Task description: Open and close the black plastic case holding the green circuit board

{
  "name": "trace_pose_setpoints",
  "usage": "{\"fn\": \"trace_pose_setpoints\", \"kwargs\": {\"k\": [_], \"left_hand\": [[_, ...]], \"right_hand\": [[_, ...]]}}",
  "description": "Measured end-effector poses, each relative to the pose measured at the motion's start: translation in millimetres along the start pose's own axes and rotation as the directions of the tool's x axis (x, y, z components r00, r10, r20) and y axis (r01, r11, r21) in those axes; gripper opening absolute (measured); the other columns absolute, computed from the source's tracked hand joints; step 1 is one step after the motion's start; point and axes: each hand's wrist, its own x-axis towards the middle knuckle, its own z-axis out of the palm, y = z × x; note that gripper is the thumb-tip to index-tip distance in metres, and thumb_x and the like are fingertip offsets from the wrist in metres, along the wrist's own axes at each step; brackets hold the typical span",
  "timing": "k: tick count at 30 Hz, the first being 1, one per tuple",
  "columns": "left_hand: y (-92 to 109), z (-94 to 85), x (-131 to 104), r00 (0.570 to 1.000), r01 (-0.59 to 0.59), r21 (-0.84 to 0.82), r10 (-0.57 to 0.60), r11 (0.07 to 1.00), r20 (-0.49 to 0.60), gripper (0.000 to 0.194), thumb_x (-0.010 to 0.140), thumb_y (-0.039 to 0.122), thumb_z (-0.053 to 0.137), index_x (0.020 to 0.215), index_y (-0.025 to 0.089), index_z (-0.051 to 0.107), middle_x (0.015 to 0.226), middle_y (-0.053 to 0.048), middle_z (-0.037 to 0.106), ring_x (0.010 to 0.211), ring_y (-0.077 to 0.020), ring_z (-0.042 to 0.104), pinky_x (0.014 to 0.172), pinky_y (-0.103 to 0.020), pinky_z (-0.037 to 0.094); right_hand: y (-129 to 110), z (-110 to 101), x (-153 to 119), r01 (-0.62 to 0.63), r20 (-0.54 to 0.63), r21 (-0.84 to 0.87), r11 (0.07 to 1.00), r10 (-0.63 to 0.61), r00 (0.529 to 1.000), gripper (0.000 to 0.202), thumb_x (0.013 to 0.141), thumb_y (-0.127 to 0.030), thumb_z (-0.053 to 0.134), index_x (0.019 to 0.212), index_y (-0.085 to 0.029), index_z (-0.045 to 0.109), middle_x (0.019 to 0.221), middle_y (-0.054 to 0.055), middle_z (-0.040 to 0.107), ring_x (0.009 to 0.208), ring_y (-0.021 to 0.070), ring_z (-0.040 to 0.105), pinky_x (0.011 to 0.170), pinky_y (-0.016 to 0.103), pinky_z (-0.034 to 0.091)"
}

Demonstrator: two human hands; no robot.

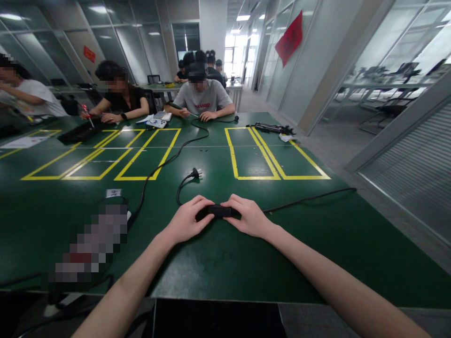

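Between my two hands lies a small black power adapter [220, 211], just above or on the green table. My left hand [190, 218] pinches its left end with thumb and fingers. At the right end, my right hand [248, 216] grips it the same way. From behind the left hand, a short black cord curves up to a pronged plug [195, 174] lying on the table. A black cable [310, 199] runs from beside the right hand towards the table's right edge. Fingers hide both ends of the adapter.
Yellow tape rectangles [148, 178] mark the green table [246, 272]. A blurred-out object [93, 244] lies at the left, with a long black cable [169, 159] beside it. At the far right rests a folded black tripod-like item [271, 127]. Several people sit across the table, some holding tools.
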Motion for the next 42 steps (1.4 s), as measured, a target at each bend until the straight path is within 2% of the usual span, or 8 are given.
{"fn": "trace_pose_setpoints", "kwargs": {"k": [14,18,22,26,30,34,38,42], "left_hand": [[0,7.9,4,0.995,-0.096,0.181,0.094,0.979,0.016,0.034,0.092,0.032,0.069,0.125,0.023,0.070,0.114,-0.008,0.078,0.103,-0.0257,0.073,0.099,-0.044,0.054],[4,9.2,5,0.998,-0.052,0.137,0.047,0.989,0.033,0.055,0.091,0.048,0.069,0.138,0.018,0.063,0.118,-0.012,0.076,0.107,-0.0280,0.071,0.096,-0.043,0.057],[4,10.6,6,0.995,0.092,0.067,-0.094,0.993,0.020,0.046,0.108,0.041,0.036,0.131,0.019,0.069,0.121,-0.008,0.077,0.110,-0.0242,0.072,0.100,-0.039,0.056],[2,10.8,9,0.986,0.161,-0.007,-0.161,0.987,0.053,0.043,0.108,0.037,0.035,0.117,0.022,0.075,0.113,-0.006,0.078,0.103,-0.0226,0.072,0.093,-0.035,0.056],[2,8.3,10,0.992,0.117,0.025,-0.118,0.993,0.041,0.040,0.108,0.036,0.038,0.103,0.021,0.076,0.093,-0.005,0.075,0.091,-0.0211,0.068,0.083,-0.033,0.055],[4,7.6,8,0.999,0.040,0.126,-0.042,0.991,0.011,0.044,0.109,0.037,0.036,0.098,0.021,0.075,0.087,-0.006,0.072,0.087,-0.0215,0.063,0.082,-0.034,0.053],[4,9.6,7,0.998,-0.046,0.204,0.038,0.978,0.039,0.042,0.109,0.034,0.035,0.107,0.019,0.075,0.093,-0.008,0.074,0.089,-0.0228,0.063,0.086,-0.037,0.053],[5,10.6,6,0.995,-0.063,0.204,0.045,0.977,0.094,0.038,0.109,0.035,0.038,0.120,0.019,0.071,0.104,-0.009,0.075,0.096,-0.0237,0.066,0.090,-0.039,0.054]], "right_hand": [[-1,1,-1,0.106,-0.027,-0.087,0.991,-0.109,0.994,0.020,0.096,-0.027,0.061,0.114,-0.020,0.068,0.103,0.011,0.071,0.092,0.0253,0.066,0.081,0.039,0.054],[-3,0,-1,0.251,-0.051,-0.169,0.953,-0.263,0.964,0.027,0.096,-0.018,0.055,0.119,-0.021,0.068,0.107,0.012,0.072,0.104,0.0264,0.067,0.090,0.044,0.056],[-4,-4,-3,0.308,-0.063,-0.162,0.938,-0.321,0.945,0.032,0.099,-0.013,0.051,0.122,-0.025,0.069,0.109,0.011,0.073,0.116,0.0259,0.067,0.096,0.045,0.056],[-2,-6,-4,0.305,-0.084,-0.130,0.943,-0.317,0.945,0.032,0.098,-0.012,0.054,0.120,-0.028,0.071,0.115,0.010,0.073,0.120,0.0259,0.066,0.098,0.046,0.057],[-3,-8,-1,0.255,-0.022,-0.139,0.957,-0.260,0.965,0.028,0.097,-0.013,0.053,0.114,-0.025,0.072,0.122,0.013,0.071,0.114,0.0250,0.068,0.092,0.041,0.059],[-10,-7,2,0.148,0.030,-0.022,0.989,-0.147,0.989,0.038,0.091,-0.028,0.065,0.128,-0.020,0.067,0.134,0.016,0.067,0.114,0.0274,0.068,0.094,0.042,0.058],[-10,-3,4,-0.135,0.034,0.131,0.982,0.132,0.991,0.028,0.099,-0.031,0.054,0.117,-0.023,0.074,0.108,0.008,0.078,0.098,0.0234,0.073,0.089,0.038,0.056],[-8,-1,6,-0.249,0.076,0.184,0.951,0.238,0.968,0.031,0.100,-0.035,0.052,0.091,-0.023,0.080,0.090,0.006,0.079,0.081,0.0224,0.070,0.075,0.034,0.051]]}}
